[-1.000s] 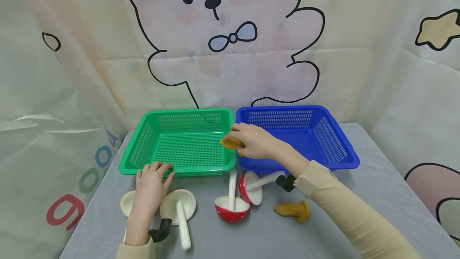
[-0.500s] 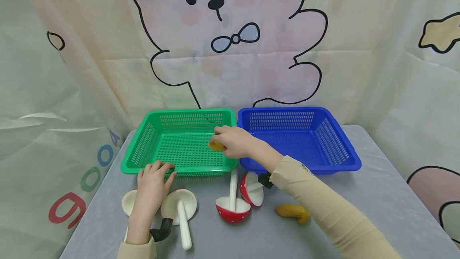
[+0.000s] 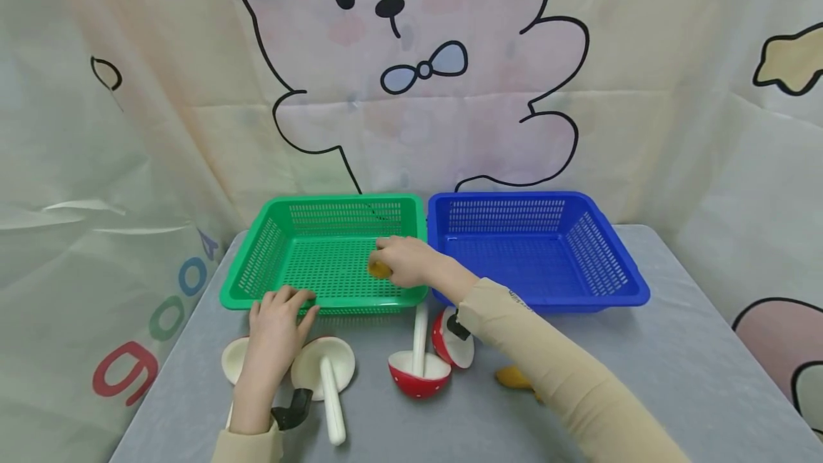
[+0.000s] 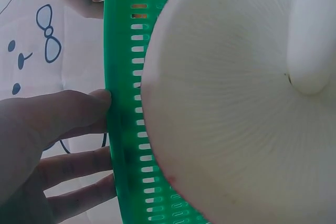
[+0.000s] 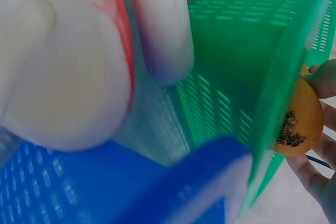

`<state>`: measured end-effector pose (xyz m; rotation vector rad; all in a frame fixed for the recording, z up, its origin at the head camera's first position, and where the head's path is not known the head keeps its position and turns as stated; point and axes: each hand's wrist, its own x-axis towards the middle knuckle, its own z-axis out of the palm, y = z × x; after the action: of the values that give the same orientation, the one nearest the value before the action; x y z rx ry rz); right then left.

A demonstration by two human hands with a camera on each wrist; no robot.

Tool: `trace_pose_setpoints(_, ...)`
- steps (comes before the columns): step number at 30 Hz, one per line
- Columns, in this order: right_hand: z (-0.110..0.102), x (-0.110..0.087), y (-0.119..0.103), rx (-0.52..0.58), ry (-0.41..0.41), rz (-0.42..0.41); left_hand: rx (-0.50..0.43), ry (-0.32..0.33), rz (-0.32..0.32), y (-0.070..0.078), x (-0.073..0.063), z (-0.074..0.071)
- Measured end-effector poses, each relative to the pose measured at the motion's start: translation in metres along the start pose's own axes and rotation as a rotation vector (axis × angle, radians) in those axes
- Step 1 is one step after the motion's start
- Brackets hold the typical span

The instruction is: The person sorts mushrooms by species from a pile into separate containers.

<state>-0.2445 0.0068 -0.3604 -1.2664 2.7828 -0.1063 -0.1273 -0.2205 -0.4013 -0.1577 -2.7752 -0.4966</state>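
My right hand point(image 3: 411, 263) holds a small yellow-brown mushroom point(image 3: 378, 270) over the right part of the green basket point(image 3: 366, 304). In the right wrist view, fingers and thumb are round this mushroom point(image 5: 307, 116), whose end shows a dark rough patch. My left hand point(image 3: 276, 327) rests at the front rim of the green basket, its fingertips on the edge. Beneath and beside that hand lie two large white-stemmed mushrooms, one partly covered by it; the other mushroom point(image 3: 331, 370) shows its pale underside and fills much of the left wrist view.
A blue basket point(image 3: 566, 300) stands right of the green one. Two red-capped mushrooms lie in front: one mushroom point(image 3: 418, 383) upturned, the other mushroom point(image 3: 450, 356) tilted beside it. A second yellow-brown mushroom point(image 3: 512, 377) is partly hidden by the right sleeve. A printed curtain hangs behind.
My right hand has moved left, from the baskets' adjoining rims to over the green basket, carrying the yellow-brown mushroom. My left hand stays at the green basket's rim.
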Motion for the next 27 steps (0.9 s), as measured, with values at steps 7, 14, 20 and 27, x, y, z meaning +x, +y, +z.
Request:
trace_pose_setpoints(7, 0.012, 0.006, 0.001, -0.002, -0.049, 0.026, 0.002, 0.007, 0.001, 0.000, 0.000, 0.003)
trace_pose_setpoints(14, 0.017, 0.007, 0.004, 0.019, -0.063, 0.039, 0.008, 0.018, 0.006, 0.001, 0.000, 0.005)
trace_pose_setpoints(20, 0.016, 0.004, 0.006, 0.014, -0.028, 0.050, 0.008, 0.037, 0.015, 0.002, 0.000, 0.005)
trace_pose_setpoints(27, 0.013, -0.004, 0.009, 0.096, 0.007, 0.043, 0.013, 0.038, 0.011, 0.001, 0.000, 0.002)
